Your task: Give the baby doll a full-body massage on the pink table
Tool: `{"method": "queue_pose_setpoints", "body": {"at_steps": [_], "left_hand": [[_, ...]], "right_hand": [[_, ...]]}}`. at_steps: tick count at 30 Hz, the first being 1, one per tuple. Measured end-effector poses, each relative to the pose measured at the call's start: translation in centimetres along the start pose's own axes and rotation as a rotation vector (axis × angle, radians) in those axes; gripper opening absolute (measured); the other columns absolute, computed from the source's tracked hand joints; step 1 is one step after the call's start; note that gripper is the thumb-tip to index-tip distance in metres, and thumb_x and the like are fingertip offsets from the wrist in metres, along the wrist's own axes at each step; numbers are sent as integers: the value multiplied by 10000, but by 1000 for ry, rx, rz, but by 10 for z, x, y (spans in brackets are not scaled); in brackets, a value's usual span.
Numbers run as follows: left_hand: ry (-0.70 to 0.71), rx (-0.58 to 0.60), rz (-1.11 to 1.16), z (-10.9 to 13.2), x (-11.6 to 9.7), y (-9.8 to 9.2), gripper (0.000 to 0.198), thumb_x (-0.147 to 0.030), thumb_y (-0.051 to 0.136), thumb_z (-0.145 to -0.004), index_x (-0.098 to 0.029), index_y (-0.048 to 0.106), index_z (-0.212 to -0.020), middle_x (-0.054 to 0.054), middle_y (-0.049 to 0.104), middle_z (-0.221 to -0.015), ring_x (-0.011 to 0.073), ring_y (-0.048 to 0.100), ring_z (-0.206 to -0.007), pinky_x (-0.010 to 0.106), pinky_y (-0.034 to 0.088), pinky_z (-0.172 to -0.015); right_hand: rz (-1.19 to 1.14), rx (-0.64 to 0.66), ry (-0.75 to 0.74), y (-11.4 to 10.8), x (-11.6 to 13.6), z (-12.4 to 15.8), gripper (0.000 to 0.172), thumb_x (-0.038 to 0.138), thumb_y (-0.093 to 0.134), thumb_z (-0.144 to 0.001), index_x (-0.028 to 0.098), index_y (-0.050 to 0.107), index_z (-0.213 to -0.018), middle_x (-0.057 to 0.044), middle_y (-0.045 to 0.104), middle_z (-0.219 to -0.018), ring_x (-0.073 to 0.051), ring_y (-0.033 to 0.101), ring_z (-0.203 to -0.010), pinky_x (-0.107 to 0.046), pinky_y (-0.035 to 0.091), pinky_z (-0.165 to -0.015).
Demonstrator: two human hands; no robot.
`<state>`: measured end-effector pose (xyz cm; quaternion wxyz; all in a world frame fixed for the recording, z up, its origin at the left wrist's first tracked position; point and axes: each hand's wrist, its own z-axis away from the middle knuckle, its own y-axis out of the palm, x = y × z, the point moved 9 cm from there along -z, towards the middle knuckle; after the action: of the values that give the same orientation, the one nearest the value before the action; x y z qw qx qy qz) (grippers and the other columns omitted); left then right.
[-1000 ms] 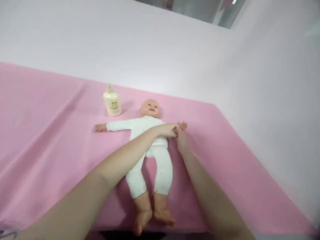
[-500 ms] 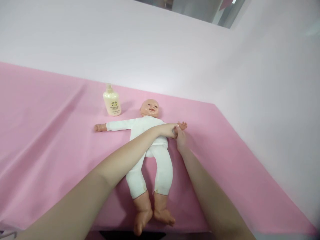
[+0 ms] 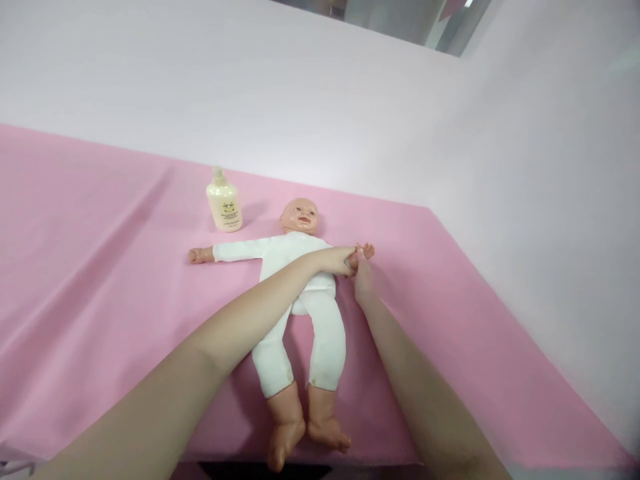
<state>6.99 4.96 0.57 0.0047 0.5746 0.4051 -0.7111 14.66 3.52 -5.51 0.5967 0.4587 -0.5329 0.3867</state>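
- Left hand (image 3: 336,260): reached across the doll's (image 3: 293,257) chest from the left, with its fingers closed round the wrist end of the doll's outstretched arm on the side of the table's right edge.
- Right hand (image 3: 363,283): lay on the pink cloth (image 3: 100,280) just below that arm, fingers pointing to the far edge and fingertips touching the doll's wrist. Whether it pinched the wrist or only rested against it could not be told.
- Change over the last second: slight. The left hand's fingers had crept outward along the sleeve and now stood against the doll's small hand (image 3: 368,251), and the right hand had risen a little with them. Doll, bottle and cloth had not shifted. Judged from this, the work was confined to the end of that one arm.
- Position of the doll: on its back, right of the table's middle, head toward the far edge, both arms spread. Its bare feet (image 3: 305,437) reached the near edge.
- Materials of the doll: a smooth, hard-looking, skin-toned head, hands and feet, and a soft white knitted suit that covered trunk, arms and legs. The suit wrinkled at the hips and its cuffs looked a little frayed at the ankles.
- Bottle (image 3: 225,205): pale yellow and rounded, with a pump top and a small printed label. It stood upright near the far edge, left of the doll's head and apart from it.
- Cloth: matt pink, with long shallow creases on the left side of the table.
- Wall (image 3: 300,93): plain and white, behind the far edge and along the right.
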Motion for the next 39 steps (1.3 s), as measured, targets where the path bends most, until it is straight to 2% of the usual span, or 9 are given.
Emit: {"method": "queue_pose_setpoints", "body": {"at_steps": [5, 11, 17, 22, 27, 32, 39], "left_hand": [[3, 6, 21, 0, -1, 1, 582, -70, 629, -689, -137, 580, -1266, 39, 740, -986, 202, 720, -848, 262, 553, -677], [24, 8, 26, 0, -3, 1, 613, -65, 635, -679, -135, 574, -1285, 35, 745, -963, 205, 720, -829, 275, 560, -682], [-7, 8, 30, 0, 0, 2, 555, -69, 641, -693, -141, 580, -1240, 27, 732, -934, 195, 718, -801, 255, 549, -644], [7, -1, 79, -1, 1, 2, 521, -77, 661, -682, -151, 584, -1192, 28, 727, -948, 186, 705, -758, 257, 544, -619], [-27, -2, 84, -1, 1, 3, 451, -74, 666, -669, -154, 606, -1109, 2, 702, -838, 192, 696, -737, 264, 546, -625], [-9, -4, 57, -2, -1, 2, 558, -88, 656, -671, -145, 583, -1221, 36, 728, -979, 195, 698, -781, 274, 557, -661], [-31, -5, 38, -2, 2, 2, 486, -70, 662, -674, -151, 578, -1145, 23, 718, -938, 189, 693, -775, 257, 551, -644]], "right_hand": [[16, 1, 11, 0, -2, -1, 748, 673, 534, -885, 297, 506, -1532, -63, 696, -1300, -219, 712, -846, -294, 552, -541], [14, -14, 9, -2, -2, -2, 773, 670, 551, -874, 301, 481, -1550, -62, 667, -1358, -250, 718, -996, -313, 598, -601], [26, -9, 16, -2, -2, -1, 753, 652, 537, -894, 299, 475, -1556, -59, 674, -1362, -256, 720, -1053, -306, 603, -620], [7, -44, 6, -5, -1, -1, 691, 622, 563, -892, 336, 522, -1519, -17, 624, -1453, -273, 653, -1259, -343, 651, -734], [-1, -18, -15, -4, -2, -2, 669, 638, 569, -888, 319, 567, -1476, -19, 594, -1495, -282, 620, -1316, -388, 657, -835], [-10, -23, -67, -7, -3, -5, 591, 643, 584, -888, 301, 655, -1365, -21, 593, -1498, -253, 544, -1415, -410, 589, -1027], [-32, -25, -63, -8, -6, -7, 615, 639, 605, -879, 296, 636, -1388, -15, 563, -1536, -245, 505, -1451, -434, 545, -1083]]}}
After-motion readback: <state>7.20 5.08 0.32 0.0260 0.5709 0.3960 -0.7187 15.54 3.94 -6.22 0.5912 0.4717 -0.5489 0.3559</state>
